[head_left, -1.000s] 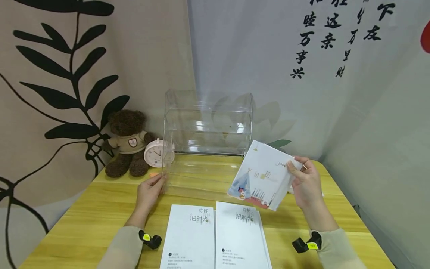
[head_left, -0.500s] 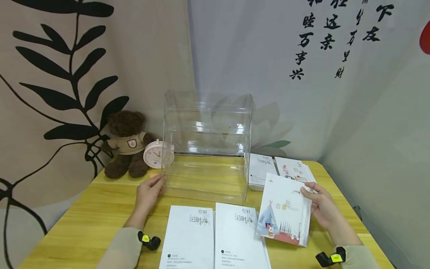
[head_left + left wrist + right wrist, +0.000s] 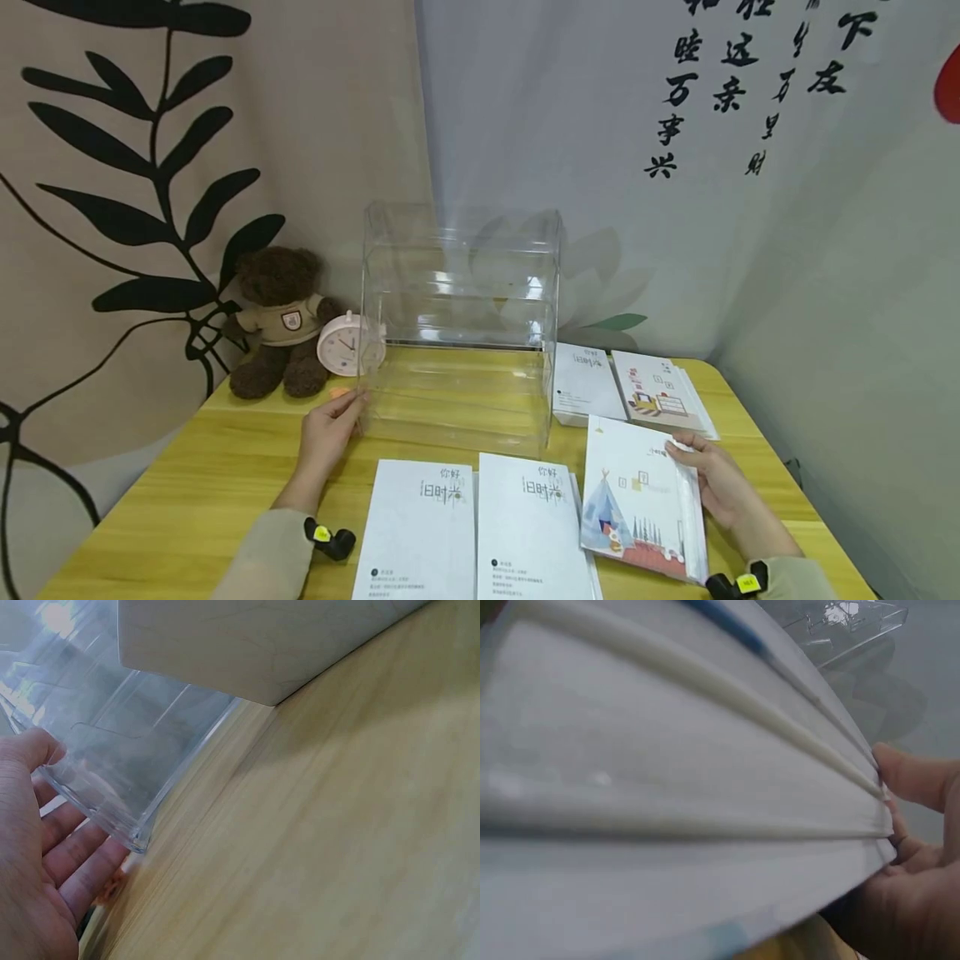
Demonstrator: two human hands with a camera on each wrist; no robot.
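Note:
A clear plastic tiered rack (image 3: 457, 392) stands at the middle back of the table. My left hand (image 3: 327, 433) pinches its front left corner; in the left wrist view the thumb lies over the edge of the clear rack (image 3: 142, 735) and the fingers lie below it. My right hand (image 3: 723, 487) grips a small stack of notebooks (image 3: 637, 508) by the upper right side, thumb on the top cover, which shows a blue tent. Layered white edges of these notebooks (image 3: 690, 772) fill the right wrist view. Two piles of white notebooks, a left pile (image 3: 423, 533) and a right pile (image 3: 528, 525), lie in front of the rack.
More notebooks lie at the back right, a white pile (image 3: 588, 383) and a pile with a red drawing (image 3: 656, 392). A brown teddy bear (image 3: 277, 325) and a pink alarm clock (image 3: 341, 343) stand left of the rack. A wall with printed leaves rises behind.
My right hand has brought the notebooks down and to the right, beside the right front pile. The back right piles have come into sight. My left hand stays at the rack's corner.

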